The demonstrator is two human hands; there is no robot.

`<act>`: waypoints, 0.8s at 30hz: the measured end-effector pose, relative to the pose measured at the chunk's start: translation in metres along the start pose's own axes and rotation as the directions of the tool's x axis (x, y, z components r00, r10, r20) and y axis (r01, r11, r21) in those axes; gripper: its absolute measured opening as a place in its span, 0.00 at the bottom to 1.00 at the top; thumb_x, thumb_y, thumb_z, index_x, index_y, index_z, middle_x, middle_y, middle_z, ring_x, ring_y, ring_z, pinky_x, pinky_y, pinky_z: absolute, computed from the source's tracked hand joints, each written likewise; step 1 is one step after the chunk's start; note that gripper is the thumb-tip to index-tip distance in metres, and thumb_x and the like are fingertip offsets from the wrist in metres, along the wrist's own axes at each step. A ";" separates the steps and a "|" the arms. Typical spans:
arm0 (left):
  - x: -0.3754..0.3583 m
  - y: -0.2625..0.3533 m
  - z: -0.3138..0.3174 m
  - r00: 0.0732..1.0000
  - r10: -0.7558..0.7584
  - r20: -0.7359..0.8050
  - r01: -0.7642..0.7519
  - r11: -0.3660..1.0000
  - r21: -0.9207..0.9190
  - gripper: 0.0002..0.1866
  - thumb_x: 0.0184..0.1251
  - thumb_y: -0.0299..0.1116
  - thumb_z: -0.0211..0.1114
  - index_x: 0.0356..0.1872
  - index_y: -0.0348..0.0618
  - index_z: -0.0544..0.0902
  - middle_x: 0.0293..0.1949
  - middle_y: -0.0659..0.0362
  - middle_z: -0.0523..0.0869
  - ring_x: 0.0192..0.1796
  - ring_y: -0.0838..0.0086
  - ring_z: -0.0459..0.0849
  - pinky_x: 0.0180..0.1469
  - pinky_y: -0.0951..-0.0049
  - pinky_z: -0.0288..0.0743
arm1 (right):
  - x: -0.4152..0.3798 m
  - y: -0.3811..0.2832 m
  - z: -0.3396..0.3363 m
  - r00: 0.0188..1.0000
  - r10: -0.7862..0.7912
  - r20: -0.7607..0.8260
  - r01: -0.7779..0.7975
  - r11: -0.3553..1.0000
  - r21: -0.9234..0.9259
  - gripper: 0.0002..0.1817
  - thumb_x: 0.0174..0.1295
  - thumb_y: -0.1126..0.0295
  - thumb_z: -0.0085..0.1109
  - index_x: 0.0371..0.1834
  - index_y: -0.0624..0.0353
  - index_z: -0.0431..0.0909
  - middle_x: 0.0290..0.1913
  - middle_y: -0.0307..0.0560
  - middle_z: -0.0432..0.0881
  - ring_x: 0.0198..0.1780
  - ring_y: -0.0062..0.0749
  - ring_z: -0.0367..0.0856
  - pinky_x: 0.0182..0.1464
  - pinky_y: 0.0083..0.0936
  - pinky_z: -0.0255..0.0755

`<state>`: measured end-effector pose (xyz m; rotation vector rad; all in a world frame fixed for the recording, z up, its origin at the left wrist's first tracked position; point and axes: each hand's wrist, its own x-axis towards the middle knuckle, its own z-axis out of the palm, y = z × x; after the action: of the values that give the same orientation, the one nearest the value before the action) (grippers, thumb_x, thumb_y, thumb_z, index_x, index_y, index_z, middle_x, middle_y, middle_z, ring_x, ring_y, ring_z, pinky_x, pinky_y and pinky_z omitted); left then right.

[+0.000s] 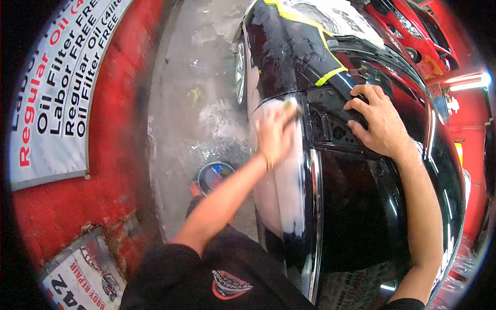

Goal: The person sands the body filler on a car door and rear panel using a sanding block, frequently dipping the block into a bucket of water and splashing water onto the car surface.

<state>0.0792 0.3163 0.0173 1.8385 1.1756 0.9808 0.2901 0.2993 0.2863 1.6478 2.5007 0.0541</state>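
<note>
My left hand (275, 132), slightly blurred, presses on the pale, whitish patch (289, 191) of the black car's door. A small yellowish pad (291, 107) shows at its fingertips, partly hidden by the fingers. My right hand (374, 119) rests with bent, spread fingers at the front corner of the door window (356, 206), beside a black mounting panel (330, 121); nothing shows in it. Yellow-green tape (330, 76) edges the dark, wet-looking fender area ahead of the door.
A bucket (216, 175) with water and a blue item stands on the wet concrete floor (191, 124) by my foot. Left is a red wall (116, 119) with a printed banner (62, 88). A red car (408, 26) stands beyond the black one.
</note>
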 end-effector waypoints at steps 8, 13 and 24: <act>-0.099 0.062 0.002 0.942 -0.336 -0.028 0.332 0.939 -0.084 0.30 0.68 0.49 0.81 0.68 0.51 0.90 0.60 0.48 0.89 0.66 0.50 0.87 0.71 0.48 0.74 | -0.001 -0.001 0.002 1.000 0.008 0.003 -0.008 1.000 -0.006 0.19 0.61 0.67 0.76 0.56 0.54 0.86 0.68 0.53 0.79 0.74 0.56 0.75 0.75 0.51 0.74; -0.046 0.078 0.010 0.843 -0.519 -0.144 0.504 0.854 -0.129 0.29 0.66 0.47 0.83 0.66 0.48 0.91 0.58 0.47 0.89 0.64 0.49 0.87 0.69 0.48 0.77 | -0.004 0.004 0.005 0.998 -0.033 -0.049 0.033 0.999 -0.002 0.18 0.60 0.65 0.75 0.53 0.54 0.88 0.66 0.51 0.80 0.71 0.55 0.76 0.71 0.51 0.76; -0.006 0.025 0.035 0.880 -0.450 -0.150 0.429 0.890 -0.154 0.29 0.62 0.50 0.83 0.63 0.53 0.91 0.57 0.46 0.90 0.64 0.48 0.88 0.67 0.44 0.78 | -0.008 0.010 0.008 0.999 -0.011 -0.042 0.011 1.000 0.001 0.16 0.58 0.64 0.74 0.50 0.53 0.89 0.62 0.49 0.80 0.68 0.51 0.78 0.66 0.50 0.78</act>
<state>0.1177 0.2969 0.0220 1.3222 1.5299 0.9383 0.3039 0.2954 0.2808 1.6498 2.5412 0.0866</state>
